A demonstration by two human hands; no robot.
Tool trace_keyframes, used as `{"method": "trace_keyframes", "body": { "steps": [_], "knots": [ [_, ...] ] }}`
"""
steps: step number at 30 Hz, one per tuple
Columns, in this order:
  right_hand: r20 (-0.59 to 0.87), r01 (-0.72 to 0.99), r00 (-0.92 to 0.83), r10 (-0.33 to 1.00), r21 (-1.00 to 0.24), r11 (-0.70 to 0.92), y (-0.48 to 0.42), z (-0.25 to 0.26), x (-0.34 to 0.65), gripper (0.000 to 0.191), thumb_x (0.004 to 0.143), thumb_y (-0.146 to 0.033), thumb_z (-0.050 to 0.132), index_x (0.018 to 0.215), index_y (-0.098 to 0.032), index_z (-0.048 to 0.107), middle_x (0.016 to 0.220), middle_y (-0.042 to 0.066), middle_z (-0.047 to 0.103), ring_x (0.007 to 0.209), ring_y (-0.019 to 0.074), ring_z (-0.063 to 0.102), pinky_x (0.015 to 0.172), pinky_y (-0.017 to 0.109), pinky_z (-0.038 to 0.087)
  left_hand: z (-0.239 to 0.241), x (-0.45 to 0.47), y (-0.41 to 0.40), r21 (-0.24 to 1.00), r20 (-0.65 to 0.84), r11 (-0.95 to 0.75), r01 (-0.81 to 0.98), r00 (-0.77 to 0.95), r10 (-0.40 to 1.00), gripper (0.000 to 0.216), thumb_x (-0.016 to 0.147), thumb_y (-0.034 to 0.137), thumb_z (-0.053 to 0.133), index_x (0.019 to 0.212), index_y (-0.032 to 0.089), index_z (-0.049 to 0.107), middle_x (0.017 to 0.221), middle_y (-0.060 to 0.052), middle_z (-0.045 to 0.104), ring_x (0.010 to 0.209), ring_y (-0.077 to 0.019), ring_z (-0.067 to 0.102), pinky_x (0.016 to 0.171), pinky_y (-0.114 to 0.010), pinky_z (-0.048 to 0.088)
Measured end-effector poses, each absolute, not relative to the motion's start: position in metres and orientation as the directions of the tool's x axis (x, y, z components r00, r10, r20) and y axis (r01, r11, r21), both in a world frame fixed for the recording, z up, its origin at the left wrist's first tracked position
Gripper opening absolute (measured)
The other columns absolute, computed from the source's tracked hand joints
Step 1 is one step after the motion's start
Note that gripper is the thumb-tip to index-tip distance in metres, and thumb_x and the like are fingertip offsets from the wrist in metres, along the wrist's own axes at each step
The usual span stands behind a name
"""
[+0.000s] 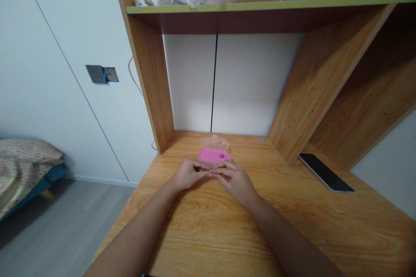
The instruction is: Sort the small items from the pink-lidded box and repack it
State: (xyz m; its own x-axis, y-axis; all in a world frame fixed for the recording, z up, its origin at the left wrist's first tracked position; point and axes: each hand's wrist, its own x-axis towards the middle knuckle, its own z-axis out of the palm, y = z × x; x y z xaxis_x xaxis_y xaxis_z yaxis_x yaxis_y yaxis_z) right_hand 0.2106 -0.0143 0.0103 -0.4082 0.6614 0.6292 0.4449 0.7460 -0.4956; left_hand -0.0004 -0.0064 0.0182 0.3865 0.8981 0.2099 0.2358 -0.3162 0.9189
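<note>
Worktop (292, 233): wood-grain, lower half of frame; dark phone (326, 172) at right; pink case (214, 155) with clear lid open, centre, just above the hands. Left hand (187, 174) and right hand (236, 180): fingertips pressed together at frame centre, pinching a tiny ring-like piece (210, 172) between them, just off the worktop. Piece: judged very light, stiff, easily dropped; best held by its rim.

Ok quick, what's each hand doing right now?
Left hand: fingers pinched on a tiny item, too small to identify.
Right hand: pinching the same item.
</note>
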Motion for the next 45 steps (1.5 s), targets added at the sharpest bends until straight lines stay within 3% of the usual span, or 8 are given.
{"method": "trace_keyframes", "body": {
  "steps": [8, 17, 25, 39, 45],
  "knots": [
    [0.649, 0.434, -0.395, 0.65, -0.492, 0.755, -0.014, 0.012, 0.211, 0.016, 0.089, -0.017, 0.071, 0.099, -0.028, 0.077, 0.096, 0.003, 0.076, 0.09, 0.0196, 0.069, 0.084, 0.035, 0.056, 0.021, -0.001, -0.007, 0.934, 0.197, -0.294, 0.202, 0.394, 0.898, 0.032, 0.077, 0.039, 0.079, 0.099, 0.016, 0.081, 0.102, -0.01, 0.079, 0.088, -0.0224, 0.074, 0.083, -0.03, 0.056],
    [0.648, 0.439, -0.402, 0.647, -0.484, 0.757, -0.015, 0.011, 0.212, 0.02, 0.089, -0.017, 0.07, 0.102, -0.03, 0.077, 0.096, 0.003, 0.074, 0.09, 0.0195, 0.068, 0.082, 0.034, 0.056, 0.017, -0.001, -0.006, 0.955, 0.166, -0.245, 0.164, 0.39, 0.906, 0.034, 0.073, 0.039, 0.082, 0.096, 0.013, 0.081, 0.096, -0.011, 0.079, 0.079, -0.0216, 0.073, 0.078, -0.032, 0.057],
    [0.657, 0.458, -0.38, 0.651, -0.478, 0.749, -0.016, 0.013, 0.212, 0.02, 0.087, -0.017, 0.072, 0.103, -0.029, 0.076, 0.098, 0.001, 0.076, 0.091, 0.0193, 0.069, 0.085, 0.035, 0.055, 0.017, 0.0, -0.005, 0.969, 0.183, -0.232, 0.084, 0.389, 0.903, 0.034, 0.075, 0.038, 0.081, 0.099, 0.014, 0.08, 0.104, -0.013, 0.078, 0.088, -0.022, 0.074, 0.087, -0.033, 0.056],
    [0.675, 0.467, -0.373, 0.637, -0.457, 0.757, -0.017, 0.015, 0.212, 0.015, 0.09, -0.023, 0.07, 0.102, -0.029, 0.078, 0.097, 0.004, 0.077, 0.089, 0.0212, 0.07, 0.084, 0.037, 0.057, 0.013, -0.001, -0.002, 0.969, 0.179, -0.228, 0.098, 0.36, 0.916, 0.037, 0.074, 0.039, 0.082, 0.1, 0.013, 0.08, 0.106, -0.013, 0.078, 0.091, -0.023, 0.074, 0.092, -0.035, 0.055],
    [0.666, 0.48, -0.377, 0.644, -0.454, 0.751, -0.015, 0.013, 0.213, 0.014, 0.091, -0.022, 0.069, 0.1, -0.028, 0.077, 0.096, 0.004, 0.077, 0.09, 0.0216, 0.069, 0.084, 0.037, 0.057, 0.01, 0.0, -0.001, 0.981, 0.157, -0.186, 0.063, 0.314, 0.936, 0.047, 0.069, 0.04, 0.086, 0.104, 0.01, 0.077, 0.099, -0.014, 0.079, 0.088, -0.0223, 0.075, 0.087, -0.033, 0.058]
  ]
}}
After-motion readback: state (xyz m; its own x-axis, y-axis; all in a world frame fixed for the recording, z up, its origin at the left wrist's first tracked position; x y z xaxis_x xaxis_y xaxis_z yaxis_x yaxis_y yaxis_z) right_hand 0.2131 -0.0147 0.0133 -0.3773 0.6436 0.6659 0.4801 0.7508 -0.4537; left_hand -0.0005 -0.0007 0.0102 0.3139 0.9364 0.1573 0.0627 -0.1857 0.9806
